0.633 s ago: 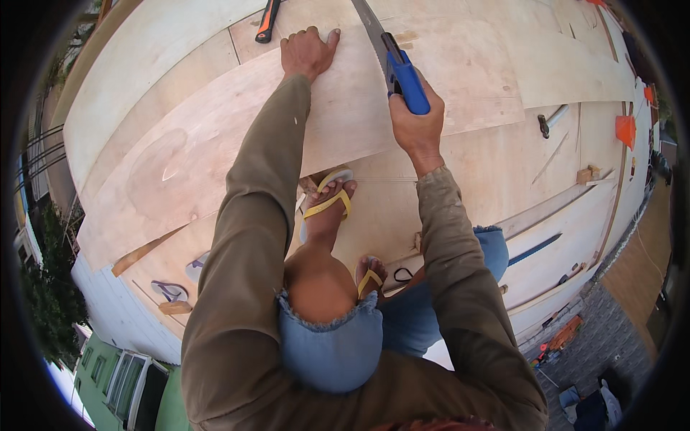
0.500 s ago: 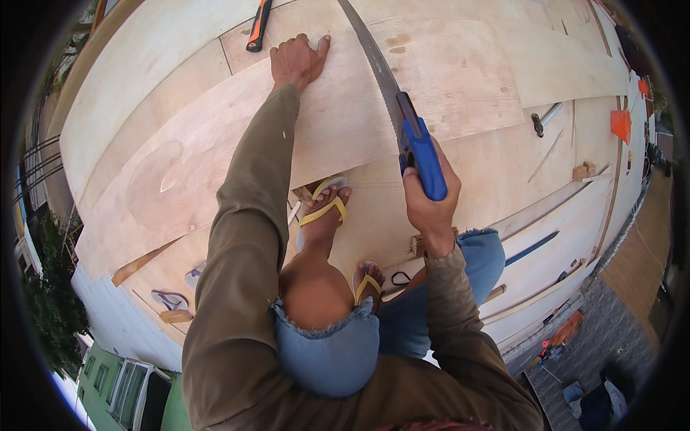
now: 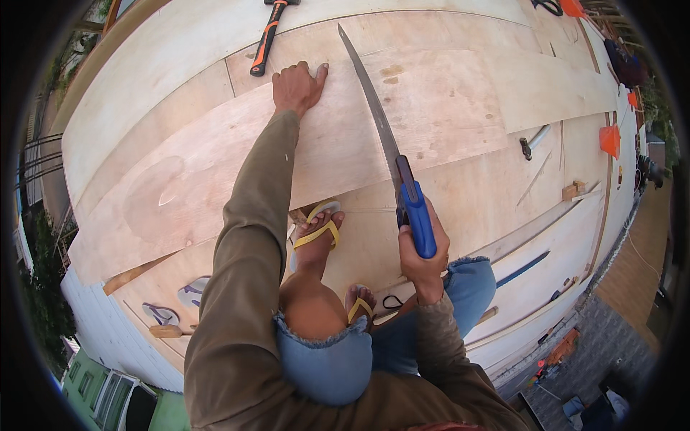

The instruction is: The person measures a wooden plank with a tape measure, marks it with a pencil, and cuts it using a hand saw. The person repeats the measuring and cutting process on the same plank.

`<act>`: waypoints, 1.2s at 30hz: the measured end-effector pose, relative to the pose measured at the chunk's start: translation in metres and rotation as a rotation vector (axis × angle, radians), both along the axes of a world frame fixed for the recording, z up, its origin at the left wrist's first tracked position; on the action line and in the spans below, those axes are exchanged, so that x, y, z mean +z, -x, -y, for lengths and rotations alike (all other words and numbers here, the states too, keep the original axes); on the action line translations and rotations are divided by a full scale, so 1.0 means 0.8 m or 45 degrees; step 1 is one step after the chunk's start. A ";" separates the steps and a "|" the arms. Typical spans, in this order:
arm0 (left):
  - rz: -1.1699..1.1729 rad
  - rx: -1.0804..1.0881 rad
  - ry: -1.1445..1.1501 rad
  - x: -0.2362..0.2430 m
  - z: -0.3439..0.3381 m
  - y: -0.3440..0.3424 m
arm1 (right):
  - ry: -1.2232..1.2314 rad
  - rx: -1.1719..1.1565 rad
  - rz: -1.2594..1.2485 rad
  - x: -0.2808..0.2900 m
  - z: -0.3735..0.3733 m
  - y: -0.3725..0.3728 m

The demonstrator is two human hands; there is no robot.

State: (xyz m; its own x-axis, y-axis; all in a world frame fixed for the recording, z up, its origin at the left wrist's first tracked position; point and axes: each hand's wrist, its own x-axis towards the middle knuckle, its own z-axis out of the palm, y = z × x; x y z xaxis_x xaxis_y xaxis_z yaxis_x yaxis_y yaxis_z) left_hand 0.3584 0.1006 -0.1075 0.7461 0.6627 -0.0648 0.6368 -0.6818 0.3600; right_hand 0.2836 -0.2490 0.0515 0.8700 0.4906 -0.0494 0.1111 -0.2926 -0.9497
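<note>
A handsaw [image 3: 381, 111] with a long steel blade and blue handle lies across a thin plywood sheet [image 3: 442, 100], its toothed edge facing left. My right hand [image 3: 424, 260] is closed around the saw's handle, just above my knee. Farther forward, my left hand [image 3: 295, 87] presses down on the plywood near its far edge, left of the blade, thumb spread out. A hammer [image 3: 266, 47] with a black and orange grip lies just beyond that hand. My foot in a yellow-strapped flip-flop [image 3: 325, 233] is at the sheet's near edge.
A second hammer [image 3: 533, 141], small wood blocks [image 3: 573, 190] and an orange container [image 3: 609, 141] lie on the boards to the right. Closer in is a long blue strip [image 3: 523, 269]. Loose flip-flops [image 3: 161, 314] rest at the left. Past the right edge, a paved area lies lower.
My right hand has drawn the saw back toward me, bringing the blade's tip into view. The left hand stays on the plywood. The whole view has shifted slightly.
</note>
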 end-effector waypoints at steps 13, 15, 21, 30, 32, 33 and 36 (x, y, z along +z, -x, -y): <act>0.068 0.008 -0.051 0.009 0.002 0.004 | 0.027 -0.079 -0.095 -0.006 -0.048 -0.031; 0.018 0.005 -0.001 0.005 0.001 0.005 | 0.029 -0.074 -0.129 0.029 0.028 0.027; 0.091 -0.026 -0.102 0.012 0.000 0.010 | -0.098 -0.053 -0.197 -0.031 -0.045 -0.055; -0.140 -0.322 0.148 0.048 -0.026 0.025 | -0.177 -0.016 -0.019 -0.040 -0.092 -0.064; -0.407 -0.450 0.173 0.053 -0.032 0.025 | -0.083 -0.009 -0.098 -0.046 -0.102 -0.075; -0.394 -0.431 0.225 0.054 -0.036 0.026 | -0.131 0.009 -0.067 -0.047 -0.102 -0.078; -0.388 -0.402 0.348 0.052 -0.039 0.022 | -0.077 0.053 -0.149 -0.031 -0.061 -0.068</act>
